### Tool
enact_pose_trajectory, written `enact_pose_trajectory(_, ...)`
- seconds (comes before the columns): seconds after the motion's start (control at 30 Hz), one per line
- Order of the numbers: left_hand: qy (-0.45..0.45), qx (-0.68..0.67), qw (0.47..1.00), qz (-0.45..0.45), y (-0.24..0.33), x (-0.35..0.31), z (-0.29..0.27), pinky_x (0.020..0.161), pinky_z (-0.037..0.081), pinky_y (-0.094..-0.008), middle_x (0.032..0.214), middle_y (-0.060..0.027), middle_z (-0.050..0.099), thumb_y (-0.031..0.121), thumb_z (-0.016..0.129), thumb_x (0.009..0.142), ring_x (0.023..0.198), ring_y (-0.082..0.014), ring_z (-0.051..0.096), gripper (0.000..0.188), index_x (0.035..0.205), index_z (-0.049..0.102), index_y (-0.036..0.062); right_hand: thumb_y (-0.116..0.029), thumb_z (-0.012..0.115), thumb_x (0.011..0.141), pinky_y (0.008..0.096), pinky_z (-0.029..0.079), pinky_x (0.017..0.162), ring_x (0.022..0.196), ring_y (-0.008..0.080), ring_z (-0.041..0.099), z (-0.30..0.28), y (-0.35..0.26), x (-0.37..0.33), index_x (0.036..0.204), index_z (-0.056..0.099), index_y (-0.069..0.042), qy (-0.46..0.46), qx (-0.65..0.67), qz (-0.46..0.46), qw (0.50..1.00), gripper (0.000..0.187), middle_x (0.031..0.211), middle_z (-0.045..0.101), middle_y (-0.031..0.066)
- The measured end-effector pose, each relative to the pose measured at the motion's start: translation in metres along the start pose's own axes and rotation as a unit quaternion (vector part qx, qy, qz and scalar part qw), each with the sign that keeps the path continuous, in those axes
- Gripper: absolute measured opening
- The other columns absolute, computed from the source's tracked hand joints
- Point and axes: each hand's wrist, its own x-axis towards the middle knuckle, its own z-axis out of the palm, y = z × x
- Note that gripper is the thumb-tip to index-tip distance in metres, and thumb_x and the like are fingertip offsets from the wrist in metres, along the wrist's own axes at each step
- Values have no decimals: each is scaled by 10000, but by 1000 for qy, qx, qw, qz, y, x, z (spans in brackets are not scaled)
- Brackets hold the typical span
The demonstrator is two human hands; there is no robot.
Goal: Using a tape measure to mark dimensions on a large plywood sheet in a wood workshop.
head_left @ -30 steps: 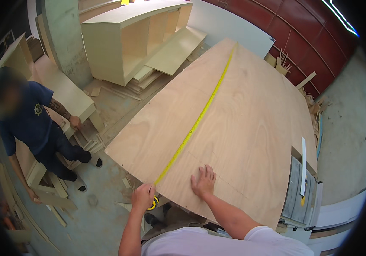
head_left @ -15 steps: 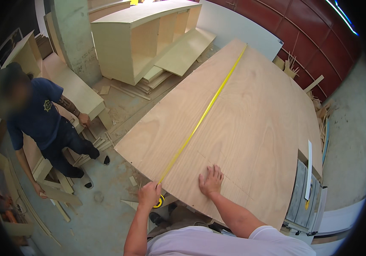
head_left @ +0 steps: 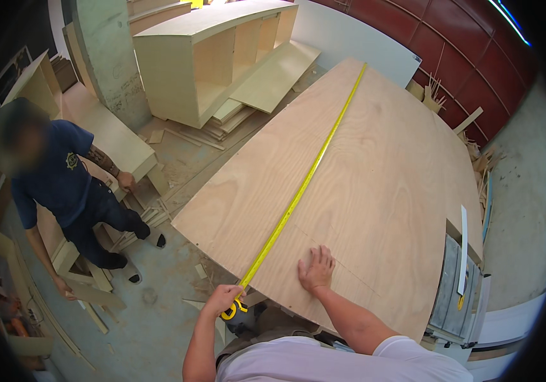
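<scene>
A large plywood sheet (head_left: 375, 165) lies flat in front of me, with a faint pencil line drawn across its near part. Along its length runs the yellow blade of a tape measure (head_left: 301, 188), stretched from the far edge to the near left edge. My left hand (head_left: 222, 300) is closed on the tape just off that near edge, where the yellow and black case hangs below the fingers. Flat on the sheet, close to the pencil line, rests my right hand (head_left: 317, 270), its fingers spread and nothing in it.
A co-worker in a dark blue shirt (head_left: 63, 172) stands at the left. Pale wooden cabinets (head_left: 171, 83) and offcuts (head_left: 238, 118) lie beyond. A table saw (head_left: 454, 286) with a white straight strip (head_left: 462, 254) adjoins the sheet at right. A concrete pillar (head_left: 111, 57) rises behind.
My left hand has moved slightly down and turned, and the tape case has shifted with it. The blade now lies face up, looking wider. My right hand stays in place.
</scene>
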Motion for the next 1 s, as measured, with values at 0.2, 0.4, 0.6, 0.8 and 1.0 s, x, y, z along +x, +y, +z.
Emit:
enact_pose_trajectory(0.2,13,34,999,21,-12,-6,-1,650,500,-271,771,-59,672,265,566,973,685,-115,612,317,914,714,-10,-440,600,842,521,195,1137,1393,354,296,-1,-2,1,1310,479,-96,7,-7,-5,1000,594,1446,371,200)
enact_pose_trajectory(0.4,15,40,999,33,-30,-5,-3,656,499,-265,774,-52,676,258,564,966,688,-114,614,312,921,717,-10,-443,594,845,517,191,1141,1399,350,290,-4,-5,0,1319,475,-93,-7,0,2,1000,601,1449,370,202)
enact_pose_trajectory(0.6,-2,52,997,49,-28,-11,-6,662,500,-259,784,-58,692,235,567,949,707,-121,631,290,920,718,-11,-446,593,844,518,185,1143,1401,348,287,-3,-3,-1,1316,483,-92,-4,3,5,1000,600,1454,368,200)
enact_pose_trajectory(0.8,-21,34,999,26,-25,-17,-7,667,508,-269,828,-84,723,189,555,948,738,-131,658,246,994,688,-12,-447,592,845,515,182,1146,1402,349,285,-3,-4,0,1314,487,-90,-2,5,3,1000,599,1457,365,199)
enact_pose_trajectory(1.0,-15,-4,999,37,-11,-23,-3,668,509,-283,839,-102,733,175,560,954,728,-137,662,193,1053,611,17,-448,591,847,516,178,1149,1405,349,280,-4,-5,0,1317,483,-94,-8,3,8,1000,598,1460,358,199)
